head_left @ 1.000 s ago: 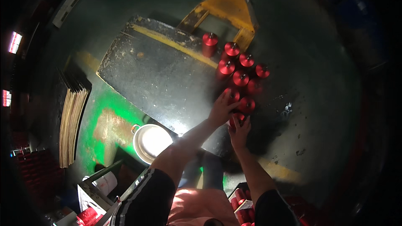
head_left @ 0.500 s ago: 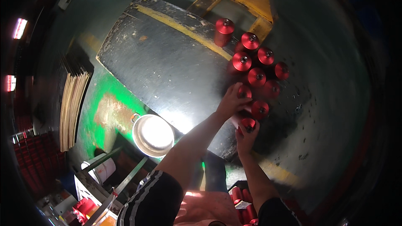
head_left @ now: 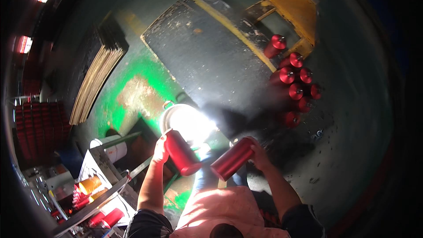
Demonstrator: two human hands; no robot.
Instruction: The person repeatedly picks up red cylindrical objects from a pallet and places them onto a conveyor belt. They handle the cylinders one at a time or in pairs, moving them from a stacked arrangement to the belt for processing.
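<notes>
My left hand point(head_left: 161, 149) is closed round the top end of a red metal cylinder point(head_left: 181, 153), which tilts with its base toward my body. A second red cylinder point(head_left: 232, 158) is gripped at its top end by my right hand point(head_left: 260, 153). The two cylinders slant toward each other in front of my apron, their lower ends apart. Several more red cylinders point(head_left: 295, 91) with cone-shaped tops and small fittings stand grouped at the right end of the dark board point(head_left: 207, 57). Just beyond the left cylinder sits a round metal pot point(head_left: 166, 117), its inside washed out by glare.
A yellow metal frame point(head_left: 299, 15) lies at the far right. Stacked flat sheets point(head_left: 97, 83) stand at the left. Closer on the left are a white bucket point(head_left: 112, 150) and a bench rail point(head_left: 110, 200), with red and yellow cylinders past it.
Both hands have come back from the group on the board toward my body, lifting a red cylinder each. My view has shifted, so the board appears farther right.
</notes>
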